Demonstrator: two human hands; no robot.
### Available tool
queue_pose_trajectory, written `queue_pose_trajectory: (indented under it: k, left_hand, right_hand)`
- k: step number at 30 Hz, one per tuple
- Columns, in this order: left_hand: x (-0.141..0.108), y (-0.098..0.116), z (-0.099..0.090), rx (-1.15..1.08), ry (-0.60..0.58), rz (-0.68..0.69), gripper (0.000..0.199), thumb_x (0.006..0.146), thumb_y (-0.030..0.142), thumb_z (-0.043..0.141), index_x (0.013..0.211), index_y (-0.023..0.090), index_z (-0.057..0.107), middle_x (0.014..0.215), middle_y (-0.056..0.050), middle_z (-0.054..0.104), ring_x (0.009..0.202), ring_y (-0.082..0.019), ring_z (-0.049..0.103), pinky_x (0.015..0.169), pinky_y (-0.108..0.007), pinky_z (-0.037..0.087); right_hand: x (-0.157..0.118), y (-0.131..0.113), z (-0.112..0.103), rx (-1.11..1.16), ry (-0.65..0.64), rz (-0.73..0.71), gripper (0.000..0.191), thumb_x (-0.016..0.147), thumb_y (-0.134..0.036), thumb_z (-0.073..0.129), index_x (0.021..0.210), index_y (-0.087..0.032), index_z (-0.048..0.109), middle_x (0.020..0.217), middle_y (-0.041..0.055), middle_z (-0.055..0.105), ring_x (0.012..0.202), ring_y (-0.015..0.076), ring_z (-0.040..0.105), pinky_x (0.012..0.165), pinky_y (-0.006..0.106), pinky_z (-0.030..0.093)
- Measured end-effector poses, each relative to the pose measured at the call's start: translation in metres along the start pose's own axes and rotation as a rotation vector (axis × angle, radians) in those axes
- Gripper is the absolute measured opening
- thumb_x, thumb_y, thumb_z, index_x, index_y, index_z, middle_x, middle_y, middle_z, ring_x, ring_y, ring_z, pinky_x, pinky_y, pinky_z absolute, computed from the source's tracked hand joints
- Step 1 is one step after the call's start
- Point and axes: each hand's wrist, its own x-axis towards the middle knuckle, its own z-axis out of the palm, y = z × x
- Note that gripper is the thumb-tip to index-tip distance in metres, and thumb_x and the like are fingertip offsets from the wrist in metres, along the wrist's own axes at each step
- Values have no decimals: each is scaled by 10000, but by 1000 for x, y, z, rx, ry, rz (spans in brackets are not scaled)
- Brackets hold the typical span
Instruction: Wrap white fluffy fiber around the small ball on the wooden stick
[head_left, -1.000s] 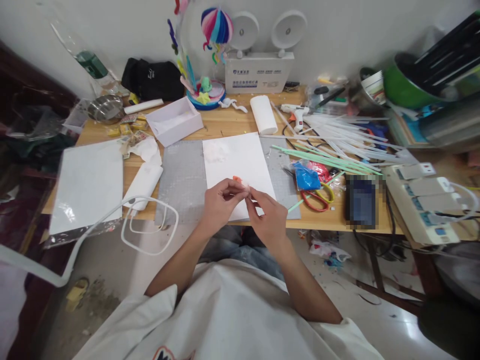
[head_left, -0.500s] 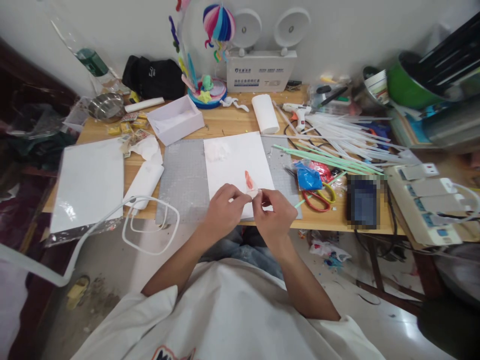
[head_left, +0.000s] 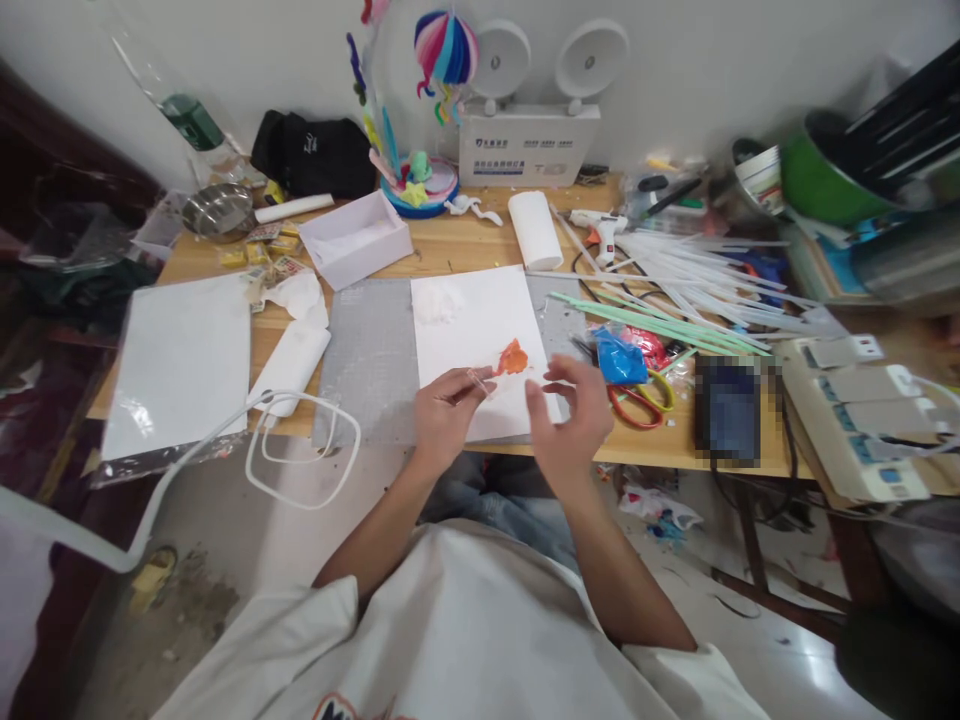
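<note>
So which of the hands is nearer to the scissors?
Right. The right hand is just left of the scissors; the left hand is farther off, beyond the right one.

Light-brown wooden table [head_left: 450, 247]: grey gridded cutting mat [head_left: 367, 350] front centre; open white rectangular box [head_left: 369, 262] behind, left; white glue gun [head_left: 609, 241] back right.

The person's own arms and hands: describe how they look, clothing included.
Both the left hand and the right hand are bare, with no gloves, watch or bracelet visible. The forearms are uncovered below loose, whitish short sleeves.
</note>
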Motion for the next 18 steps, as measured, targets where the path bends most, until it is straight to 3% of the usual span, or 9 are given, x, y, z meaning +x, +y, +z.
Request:
queue_pose_trajectory:
  k: [2, 5, 8, 11, 16, 18]
  left_hand:
    - [2, 0, -1, -33, 3, -36, 143, 783, 324, 842, 893, 233, 844, 965, -58, 792, 899, -181, 733, 824, -294, 586]
    - [5, -1, -2, -49, -9, -49, 193, 748, 355, 864, 898, 235, 848, 875, -53, 775, 817, -162, 702, 734, -271, 565]
    - [4, -3, -2, -46, -10, -66, 257, 725, 388, 876, 933, 240, 848, 745, -17, 713, 705, -124, 627, 629, -236, 514]
    - [3, -6, -2, -91, -36, -102, 322, 706, 378, 891, 996, 249, 840, 807, -11, 716, 739, -116, 628, 645, -222, 523]
    - [4, -7, -4, -156, -110, -150, 337, 699, 391, 895, 997, 243, 841, 878, -32, 749, 700, -103, 623, 614, -212, 542]
    - [5, -7, -6, -133, -121, -146, 321, 691, 380, 903, 974, 243, 843, 894, -39, 765, 708, -108, 640, 612, -209, 549]
  right_hand:
    - [13, 0, -1, 220, -101, 280, 379, 822, -456, 738, 1122, -226, 709, 972, 63, 748, 788, 160, 701, 662, 310, 603]
    - [24, 2, 2, 428, -233, 482, 330, 759, -454, 786, 959, -195, 751, 742, 17, 739, 590, 124, 657, 574, 284, 579]
    - [25, 1, 6, 471, -202, 519, 255, 726, -408, 810, 848, -191, 758, 706, 17, 748, 563, 114, 644, 566, 278, 569]
    - [21, -1, 7, 480, -168, 505, 285, 689, -383, 835, 897, -199, 769, 692, -1, 740, 580, 111, 640, 576, 270, 559]
    - [16, 1, 6, 496, -316, 484, 271, 692, -355, 839, 919, -215, 792, 670, -18, 733, 564, 98, 619, 582, 260, 549]
    - [16, 3, 5, 472, -312, 490, 250, 701, -364, 836, 892, -208, 797, 672, -6, 744, 558, 102, 623, 572, 262, 552]
